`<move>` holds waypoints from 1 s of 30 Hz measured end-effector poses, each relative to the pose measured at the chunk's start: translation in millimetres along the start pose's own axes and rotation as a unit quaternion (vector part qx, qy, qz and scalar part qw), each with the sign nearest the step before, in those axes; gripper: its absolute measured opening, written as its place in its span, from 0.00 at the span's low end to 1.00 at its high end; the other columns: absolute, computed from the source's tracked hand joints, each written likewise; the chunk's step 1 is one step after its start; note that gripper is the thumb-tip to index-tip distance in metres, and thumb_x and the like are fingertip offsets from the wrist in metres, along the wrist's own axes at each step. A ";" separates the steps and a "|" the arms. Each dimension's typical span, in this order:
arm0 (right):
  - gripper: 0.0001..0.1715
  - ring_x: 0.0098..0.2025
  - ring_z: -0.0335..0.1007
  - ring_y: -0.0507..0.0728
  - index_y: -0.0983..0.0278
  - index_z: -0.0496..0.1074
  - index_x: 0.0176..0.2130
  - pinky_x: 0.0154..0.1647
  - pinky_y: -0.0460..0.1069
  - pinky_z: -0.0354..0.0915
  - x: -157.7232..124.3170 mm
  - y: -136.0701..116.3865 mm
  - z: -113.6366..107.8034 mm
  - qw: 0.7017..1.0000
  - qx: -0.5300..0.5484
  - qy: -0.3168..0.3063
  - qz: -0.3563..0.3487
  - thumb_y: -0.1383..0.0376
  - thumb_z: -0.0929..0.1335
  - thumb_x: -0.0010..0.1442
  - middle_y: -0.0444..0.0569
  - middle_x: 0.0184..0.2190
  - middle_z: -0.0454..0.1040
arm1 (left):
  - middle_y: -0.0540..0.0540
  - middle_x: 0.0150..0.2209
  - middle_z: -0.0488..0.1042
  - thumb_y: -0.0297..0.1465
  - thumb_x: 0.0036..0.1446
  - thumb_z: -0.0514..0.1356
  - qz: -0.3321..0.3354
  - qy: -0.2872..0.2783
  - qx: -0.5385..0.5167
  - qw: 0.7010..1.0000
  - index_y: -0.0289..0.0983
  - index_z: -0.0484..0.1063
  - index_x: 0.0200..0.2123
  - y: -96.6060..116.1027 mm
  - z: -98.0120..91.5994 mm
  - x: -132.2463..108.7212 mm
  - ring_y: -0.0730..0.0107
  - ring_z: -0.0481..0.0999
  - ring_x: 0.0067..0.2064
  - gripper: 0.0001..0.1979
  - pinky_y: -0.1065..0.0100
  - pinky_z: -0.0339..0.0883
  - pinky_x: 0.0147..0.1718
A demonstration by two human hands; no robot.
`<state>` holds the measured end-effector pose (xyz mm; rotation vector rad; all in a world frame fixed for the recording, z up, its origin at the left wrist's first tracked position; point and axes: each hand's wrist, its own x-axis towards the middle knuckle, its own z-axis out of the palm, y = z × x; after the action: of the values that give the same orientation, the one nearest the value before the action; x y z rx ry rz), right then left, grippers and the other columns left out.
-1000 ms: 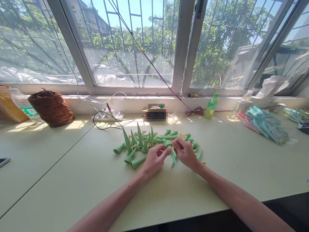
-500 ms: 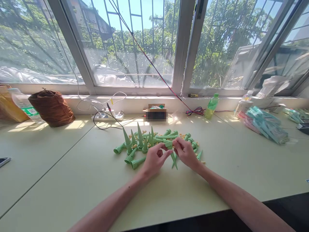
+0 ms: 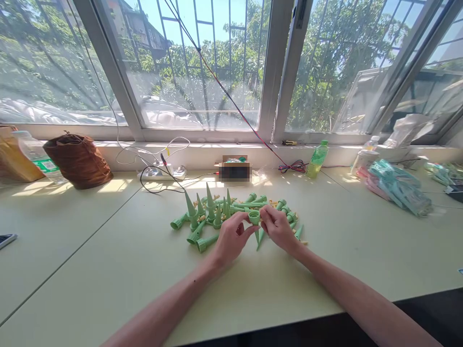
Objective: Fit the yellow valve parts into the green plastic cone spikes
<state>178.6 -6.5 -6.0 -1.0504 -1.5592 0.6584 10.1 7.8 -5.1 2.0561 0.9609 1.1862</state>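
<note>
A green plastic watering spike (image 3: 254,218) with a hollow, ridged cup is held between my hands, its open mouth facing me and its point slanting down. My left hand (image 3: 233,237) is closed on it, thumb and fingers pinching the cup from the left. On the other side, my right hand (image 3: 278,229) is closed in a pinch against the cup; anything small between its fingertips is hidden. Another spike tip (image 3: 260,239) shows just below. Around the hands lies a pile of green spikes (image 3: 202,245), several standing upright (image 3: 210,205), with small yellow-orange pieces (image 3: 280,204) among them.
Behind the pile are a small box (image 3: 235,169), a power strip (image 3: 162,172) with cables and a green bottle (image 3: 318,159). A brown bag (image 3: 78,161) stands at left, plastic bags (image 3: 400,188) lie at right. The table's front edge (image 3: 311,320) runs below my arms.
The held spike has turned in my fingers: its cup mouth now tips up toward me, where before its side showed. Both hands stay in nearly the same place.
</note>
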 end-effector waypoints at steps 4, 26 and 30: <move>0.25 0.19 0.52 0.50 0.60 0.55 0.25 0.18 0.47 0.50 -0.5 1.7 0.2 1.000 0.003 -0.001 -0.001 0.50 0.60 0.69 0.39 0.17 0.56 | 0.51 0.30 0.68 0.40 0.59 0.62 0.030 0.007 0.008 0.999 0.38 0.70 0.36 -0.6 -0.2 -0.2 0.78 0.60 0.23 0.11 0.72 0.57 0.24; 0.25 0.20 0.53 0.51 0.60 0.56 0.25 0.19 0.47 0.51 -0.5 -2.8 -1.4 1.000 -0.006 -0.017 -0.016 0.50 0.60 0.69 0.40 0.19 0.57 | 0.45 0.39 0.72 0.36 0.64 0.59 0.137 0.017 0.058 0.989 0.39 0.73 0.46 -12.5 -1.1 -1.3 0.81 0.63 0.23 0.10 0.73 0.62 0.24; 0.24 0.20 0.52 0.51 0.60 0.56 0.25 0.20 0.47 0.51 0.0 -5.3 -1.9 0.999 -0.024 -0.020 -0.018 0.51 0.60 0.69 0.40 0.18 0.57 | 0.45 0.40 0.72 0.35 0.64 0.59 0.150 0.019 0.079 0.985 0.39 0.73 0.47 -14.4 -1.7 -1.7 0.81 0.63 0.22 0.10 0.73 0.62 0.24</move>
<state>178.9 -9.2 -1.1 -1.0472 -1.6320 0.6225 3.8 15.0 -16.1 2.3749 0.8039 1.3420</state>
